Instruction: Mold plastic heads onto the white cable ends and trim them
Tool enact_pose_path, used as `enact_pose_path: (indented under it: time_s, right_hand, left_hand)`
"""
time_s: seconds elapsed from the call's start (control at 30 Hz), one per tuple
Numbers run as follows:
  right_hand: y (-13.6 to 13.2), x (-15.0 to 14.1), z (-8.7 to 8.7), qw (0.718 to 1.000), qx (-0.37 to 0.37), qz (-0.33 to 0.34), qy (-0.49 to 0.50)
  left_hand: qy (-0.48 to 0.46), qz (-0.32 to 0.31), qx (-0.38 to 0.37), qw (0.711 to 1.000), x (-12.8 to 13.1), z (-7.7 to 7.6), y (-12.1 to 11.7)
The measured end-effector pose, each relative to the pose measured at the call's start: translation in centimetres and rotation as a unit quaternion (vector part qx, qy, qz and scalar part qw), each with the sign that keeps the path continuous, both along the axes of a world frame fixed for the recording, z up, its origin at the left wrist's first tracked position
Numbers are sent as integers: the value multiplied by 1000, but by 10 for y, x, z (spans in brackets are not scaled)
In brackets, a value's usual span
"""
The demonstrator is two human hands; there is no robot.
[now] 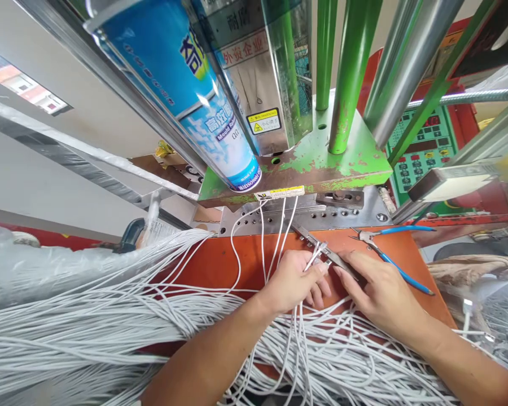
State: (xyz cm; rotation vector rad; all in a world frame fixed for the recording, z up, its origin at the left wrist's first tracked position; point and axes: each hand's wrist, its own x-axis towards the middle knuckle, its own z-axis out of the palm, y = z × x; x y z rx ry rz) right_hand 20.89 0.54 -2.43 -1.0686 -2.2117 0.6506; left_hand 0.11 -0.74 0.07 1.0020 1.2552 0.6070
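My left hand [298, 279] is closed around several white cables [301, 332], whose connector ends stick out past the thumb and lie against a narrow metal bar [309, 237]. On the right, my right hand [375, 282] grips the near end of that bar between thumb and fingers. Small pegs or slots line the bar's edge; its far end points at the machine. Whether the connectors sit in the bar or only touch it, I cannot tell. Pliers with blue handles [389, 248] lie jaws open on the orange board [254, 254] beyond my right hand.
A large heap of white cables [110, 327] covers the left and front. Ahead stands a green press [296, 175] with posts and a perforated metal plate [275, 223]; a few cables run into it. A blue spray can [195, 96] leans there. A control panel [427, 146] is at right.
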Motion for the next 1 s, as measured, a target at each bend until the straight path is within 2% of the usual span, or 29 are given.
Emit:
enact_pose_path:
  time_s: [0.07, 0.13, 0.2, 0.27, 0.43, 0.63, 0.77, 0.87, 1.0]
  right_hand:
    - [0, 0, 0, 1000, -5, -30, 7]
    - [0, 0, -1, 999, 4, -52, 12]
    - [0, 0, -1, 998, 10, -58, 13]
    - [1, 1, -2, 999, 8, -52, 11]
    - [3, 1, -3, 1000, -6, -27, 7]
    - [1, 1, -6, 1000, 8, -1, -9]
    - [2, 0, -7, 998, 42, 25, -26]
    - [5, 1, -7, 998, 41, 39, -22]
    - [5, 2, -9, 999, 36, 26, -11]
  left_hand:
    - [64, 26, 53, 996, -9, 1, 4]
    - [126, 80, 121, 981, -17, 2, 6]
    - [128, 98, 150, 975, -21, 3, 6]
    - [102, 73, 134, 983, -21, 4, 5]
    - [65, 13, 33, 997, -15, 9, 7]
    - [57, 25, 14, 998, -13, 11, 13]
    - [18, 50, 6, 999, -9, 8, 12]
    - [19, 70, 6, 997, -5, 4, 12]
    - [27, 54, 6, 998, -7, 3, 13]
